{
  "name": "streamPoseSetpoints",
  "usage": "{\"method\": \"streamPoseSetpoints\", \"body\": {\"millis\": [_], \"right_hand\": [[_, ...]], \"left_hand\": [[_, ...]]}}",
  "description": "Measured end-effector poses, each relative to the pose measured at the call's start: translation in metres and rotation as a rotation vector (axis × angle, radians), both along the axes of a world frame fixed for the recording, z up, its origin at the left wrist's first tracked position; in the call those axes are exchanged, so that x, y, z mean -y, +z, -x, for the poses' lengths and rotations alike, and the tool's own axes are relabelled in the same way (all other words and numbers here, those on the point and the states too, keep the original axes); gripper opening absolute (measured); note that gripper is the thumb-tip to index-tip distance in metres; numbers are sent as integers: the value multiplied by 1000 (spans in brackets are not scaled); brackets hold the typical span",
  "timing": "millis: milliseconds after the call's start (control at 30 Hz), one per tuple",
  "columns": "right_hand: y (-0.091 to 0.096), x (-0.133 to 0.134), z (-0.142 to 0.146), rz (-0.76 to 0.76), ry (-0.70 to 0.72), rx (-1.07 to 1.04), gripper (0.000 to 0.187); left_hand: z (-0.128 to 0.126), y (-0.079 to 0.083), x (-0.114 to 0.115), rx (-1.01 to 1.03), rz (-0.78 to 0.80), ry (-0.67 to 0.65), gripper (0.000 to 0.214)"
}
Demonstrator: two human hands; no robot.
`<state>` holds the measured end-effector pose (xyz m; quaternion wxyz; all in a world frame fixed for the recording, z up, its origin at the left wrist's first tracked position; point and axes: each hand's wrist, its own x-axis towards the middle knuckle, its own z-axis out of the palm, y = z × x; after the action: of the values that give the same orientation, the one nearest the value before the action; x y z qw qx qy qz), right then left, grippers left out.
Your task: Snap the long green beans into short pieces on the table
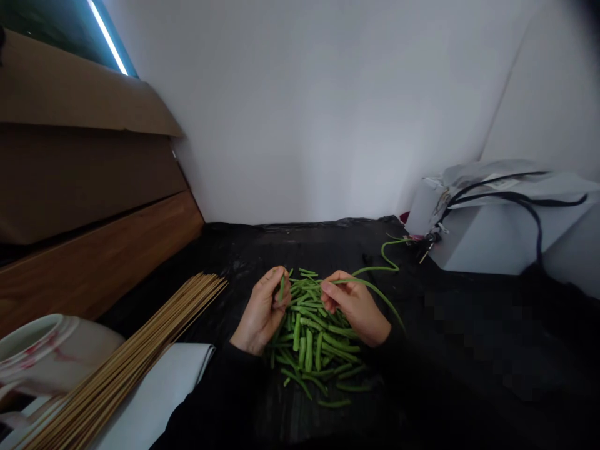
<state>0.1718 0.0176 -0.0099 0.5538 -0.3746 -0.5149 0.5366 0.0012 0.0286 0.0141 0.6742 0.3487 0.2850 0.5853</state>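
A heap of short green bean pieces [309,350] lies on the black plastic sheet [244,250] below both my hands. To the heap's left, my left hand [263,309] is closed, with a bean piece [282,289] pinched between thumb and fingers. My right hand [359,307], over the heap's right side, pinches a long bean [377,289] whose free length curves away past the wrist. A second long green strand [387,255] runs from behind the right hand toward the back right; whether it is also held cannot be made out.
Bamboo sticks [154,331] lie in a bundle at the left, over a white folded sheet [159,387] and beside a ceramic pot [60,350]. Behind them stands a cardboard box [84,169]. A white bag [497,231] with dark straps and keys sits at the right.
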Motion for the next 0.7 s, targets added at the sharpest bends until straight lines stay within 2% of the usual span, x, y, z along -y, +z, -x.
{"method": "streamPoseSetpoints", "body": {"millis": [133, 300, 400, 633, 700], "right_hand": [[2, 1, -1, -11, 15, 15, 25], [5, 5, -1, -17, 40, 50, 26], [6, 3, -2, -21, 44, 58, 24], [6, -4, -13, 31, -30, -117, 24], [9, -4, -15, 54, -33, -180, 25]], "left_hand": [[-2, 2, 3, -31, -29, -129, 20], [-9, -2, 8, -393, -111, -88, 26], [-9, -6, 9, -532, -119, -121, 30], [-6, -3, 13, -594, -149, -282, 29], [-6, -1, 13, -560, -155, -274, 31]]}}
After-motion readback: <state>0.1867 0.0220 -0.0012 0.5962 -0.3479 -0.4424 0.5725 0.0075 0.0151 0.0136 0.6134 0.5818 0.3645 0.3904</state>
